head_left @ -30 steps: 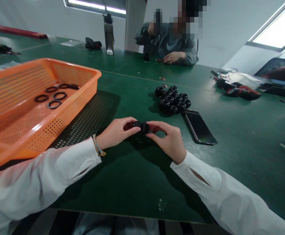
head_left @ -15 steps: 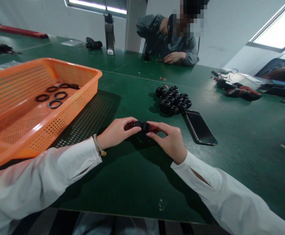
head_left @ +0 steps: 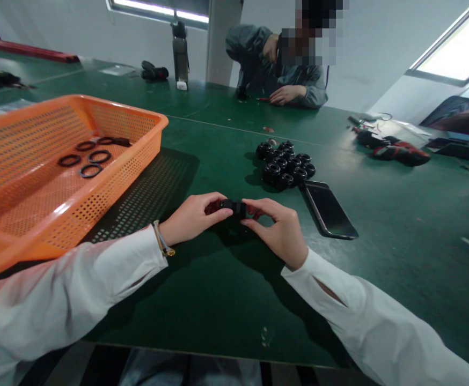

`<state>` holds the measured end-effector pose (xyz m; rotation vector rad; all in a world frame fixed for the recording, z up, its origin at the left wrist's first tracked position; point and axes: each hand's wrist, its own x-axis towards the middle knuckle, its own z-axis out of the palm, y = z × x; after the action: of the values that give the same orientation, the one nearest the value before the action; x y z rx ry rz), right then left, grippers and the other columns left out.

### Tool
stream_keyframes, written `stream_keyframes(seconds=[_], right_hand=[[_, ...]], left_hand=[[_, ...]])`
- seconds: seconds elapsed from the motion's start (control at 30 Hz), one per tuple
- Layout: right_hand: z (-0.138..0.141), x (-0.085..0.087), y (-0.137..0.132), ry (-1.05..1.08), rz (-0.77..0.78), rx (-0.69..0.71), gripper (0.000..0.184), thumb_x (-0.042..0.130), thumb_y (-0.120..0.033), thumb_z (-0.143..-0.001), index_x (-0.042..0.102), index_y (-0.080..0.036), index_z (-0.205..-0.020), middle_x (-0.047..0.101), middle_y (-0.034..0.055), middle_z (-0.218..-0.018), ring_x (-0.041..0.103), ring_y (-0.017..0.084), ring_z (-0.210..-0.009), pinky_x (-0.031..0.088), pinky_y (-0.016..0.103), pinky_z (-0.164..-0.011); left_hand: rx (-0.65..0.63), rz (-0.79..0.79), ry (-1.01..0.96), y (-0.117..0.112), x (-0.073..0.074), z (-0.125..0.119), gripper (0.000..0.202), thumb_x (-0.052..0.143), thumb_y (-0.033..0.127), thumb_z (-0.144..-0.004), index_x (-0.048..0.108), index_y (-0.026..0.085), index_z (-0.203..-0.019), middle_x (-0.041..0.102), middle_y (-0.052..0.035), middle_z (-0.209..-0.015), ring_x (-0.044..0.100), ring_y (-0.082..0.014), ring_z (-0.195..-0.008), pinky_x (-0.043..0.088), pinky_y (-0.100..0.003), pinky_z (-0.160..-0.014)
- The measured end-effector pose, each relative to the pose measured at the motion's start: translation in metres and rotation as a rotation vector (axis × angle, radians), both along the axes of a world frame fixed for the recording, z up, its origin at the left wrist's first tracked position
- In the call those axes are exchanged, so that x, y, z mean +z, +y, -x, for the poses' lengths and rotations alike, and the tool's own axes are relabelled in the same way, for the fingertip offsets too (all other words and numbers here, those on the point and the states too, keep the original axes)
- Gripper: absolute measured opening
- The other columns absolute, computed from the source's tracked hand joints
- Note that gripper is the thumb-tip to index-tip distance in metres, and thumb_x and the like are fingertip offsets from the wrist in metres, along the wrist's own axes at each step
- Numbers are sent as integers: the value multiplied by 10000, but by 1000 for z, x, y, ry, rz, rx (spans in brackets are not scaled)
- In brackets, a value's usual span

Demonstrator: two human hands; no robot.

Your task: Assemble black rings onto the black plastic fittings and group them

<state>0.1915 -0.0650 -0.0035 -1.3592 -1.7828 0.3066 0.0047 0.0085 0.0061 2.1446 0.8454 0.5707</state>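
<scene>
Between my two hands is a small black cylindrical part [head_left: 234, 208], held just above the green table. My left hand [head_left: 196, 217] grips its left end between thumb and fingers. The right end is pinched by the thumb and fingertips of my right hand [head_left: 277, 225]. Whether the part is one piece or two joined pieces I cannot tell. Beyond my right hand, several glossy black round parts [head_left: 286, 163] with holes in their tops stand in a tight cluster. Several black rings [head_left: 90, 170] lie in the orange basket [head_left: 116, 185] to my left.
A phone [head_left: 330, 209] lies right of the cluster. Across the green table [head_left: 218, 300] sits another person in a grey jacket [head_left: 254, 59], one hand [head_left: 286, 95] on the tabletop. A dark bottle-like object [head_left: 180, 53] stands at the back; red and black items [head_left: 397, 150] lie far right.
My hands and the black part stay almost in place, with only a very slight shift of the right fingers. The person opposite has moved slightly.
</scene>
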Motion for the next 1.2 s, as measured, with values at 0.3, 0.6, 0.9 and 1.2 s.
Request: stream_keyframes(seconds=[0.3, 0.6, 0.9, 1.2], right_hand=[[0, -1, 0, 68, 22, 22, 261, 692, -164, -708, 680, -198, -967, 712, 32, -866, 652, 153, -724, 558, 302, -709], [0, -1, 1, 51, 31, 4, 257, 682, -188, -724, 691, -181, -981, 716, 37, -815, 656, 155, -697, 559, 303, -695], [-2, -1, 0, 37, 30, 22, 282, 684, -173, -709, 691, -201, -989, 718, 30, -833, 653, 158, -695, 555, 309, -684], [-1, 0, 0, 6, -8, -3, 339, 688, -151, -699, 665, -215, -1031, 695, 22, -844, 636, 157, -717, 546, 314, -702]], left_hand=[[-12, 10, -17, 0, -1, 1, 346, 488, 443, -804, 613, 148, -936, 645, -30, -813, 571, -177, -736, 415, -263, -636], [-7, -10, -10, 1, -1, 1, 352, 485, 448, -808, 619, 148, -933, 651, -32, -817, 572, -176, -727, 408, -260, -623], [-3, -7, -8, 1, -2, 0, 342, 497, 447, -802, 614, 149, -921, 647, -26, -792, 577, -175, -716, 413, -261, -623], [-1, 5, -5, 0, -1, -1, 344, 488, 448, -804, 614, 153, -930, 639, -25, -786, 565, -176, -714, 408, -263, -622]])
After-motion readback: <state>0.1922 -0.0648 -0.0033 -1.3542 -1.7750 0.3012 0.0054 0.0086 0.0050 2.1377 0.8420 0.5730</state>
